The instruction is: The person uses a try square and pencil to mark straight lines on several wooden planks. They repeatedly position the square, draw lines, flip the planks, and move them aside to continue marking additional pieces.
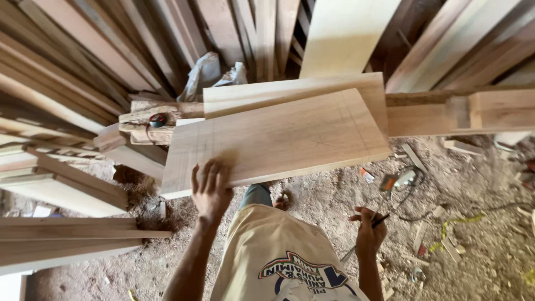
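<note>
A pale wooden board (278, 136) lies across a heavy timber beam (479, 111), tilted slightly, with thin pencil lines near its right end. My left hand (210, 187) rests flat on the board's near left corner, fingers spread over the edge. My right hand (369, 228) hangs low beside my hip, closed around a dark pencil (380, 221) that points up to the right. A second board (290, 92) lies under the first, its far edge showing.
Many planks (72, 61) lean against the back wall. Stacked boards (61, 184) sit at the left. A small red and green object (157, 119) rests on the beam's left end. Offcuts, a cable and a small power tool (397, 181) litter the sawdust floor at right.
</note>
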